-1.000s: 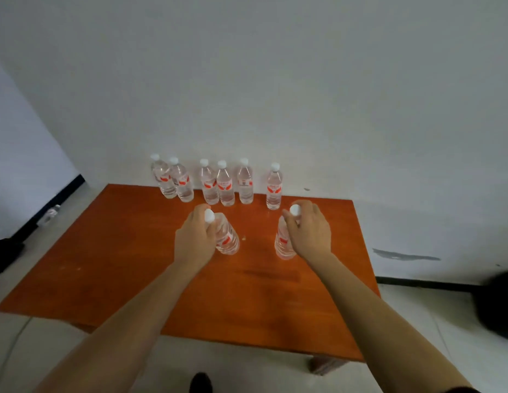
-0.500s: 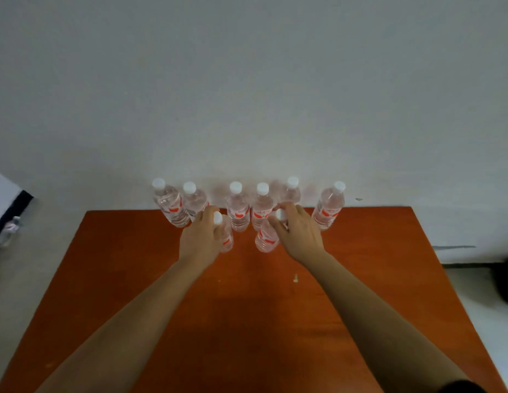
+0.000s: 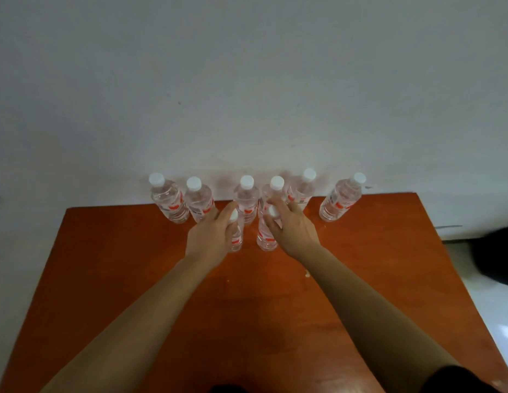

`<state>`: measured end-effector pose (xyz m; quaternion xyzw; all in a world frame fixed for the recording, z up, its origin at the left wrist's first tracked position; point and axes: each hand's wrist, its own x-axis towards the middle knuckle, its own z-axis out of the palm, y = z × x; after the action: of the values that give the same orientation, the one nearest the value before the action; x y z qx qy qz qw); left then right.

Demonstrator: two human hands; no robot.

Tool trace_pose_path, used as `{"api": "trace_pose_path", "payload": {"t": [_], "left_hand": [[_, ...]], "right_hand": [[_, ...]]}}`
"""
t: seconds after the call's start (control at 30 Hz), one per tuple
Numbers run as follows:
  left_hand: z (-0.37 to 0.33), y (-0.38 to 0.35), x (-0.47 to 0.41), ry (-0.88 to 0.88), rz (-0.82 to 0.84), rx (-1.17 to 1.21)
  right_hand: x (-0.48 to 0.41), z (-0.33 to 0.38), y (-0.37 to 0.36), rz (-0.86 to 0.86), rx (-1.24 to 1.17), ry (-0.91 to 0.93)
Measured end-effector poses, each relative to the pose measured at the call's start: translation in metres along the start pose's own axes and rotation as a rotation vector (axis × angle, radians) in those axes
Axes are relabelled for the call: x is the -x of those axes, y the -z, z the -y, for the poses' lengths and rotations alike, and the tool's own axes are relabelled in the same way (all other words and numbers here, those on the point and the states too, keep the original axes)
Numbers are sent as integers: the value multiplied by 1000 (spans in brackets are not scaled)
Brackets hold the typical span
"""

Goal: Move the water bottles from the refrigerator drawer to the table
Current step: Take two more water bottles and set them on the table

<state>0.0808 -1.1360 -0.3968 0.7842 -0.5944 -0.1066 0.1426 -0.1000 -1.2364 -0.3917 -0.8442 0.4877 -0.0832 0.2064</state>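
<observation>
A bottle is gripped by the left hand and another bottle by the right hand, just before the back row; that row could be toppled if crowded.

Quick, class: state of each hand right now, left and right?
Left hand: closed around a water bottle standing on the table.
Right hand: closed around a second water bottle.

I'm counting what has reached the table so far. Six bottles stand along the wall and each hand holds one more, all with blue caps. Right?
Not quite: the caps are white, not blue, as the head view shows. The rest holds: six bottles stand in the row along the wall, and the left hand and right hand each grip one more bottle over the table.
</observation>
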Motion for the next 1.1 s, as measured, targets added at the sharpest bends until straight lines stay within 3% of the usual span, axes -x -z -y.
{"api": "trace_pose_path", "payload": {"t": [0.27,0.5,0.77,1.1], "left_hand": [[-13,20,19,33,-25,-14],[-94,51,25,-128,-273,-63],[-338,29,92,-567,-381,88],[-645,-66,341,-1103,-213,157]], "right_hand": [[23,0,22,-2,-7,-6],[100,-42,95,-347,84,-49],[322,-182,181,-756,311,-364],[724,-318,225,-1021,347,-954]]}}
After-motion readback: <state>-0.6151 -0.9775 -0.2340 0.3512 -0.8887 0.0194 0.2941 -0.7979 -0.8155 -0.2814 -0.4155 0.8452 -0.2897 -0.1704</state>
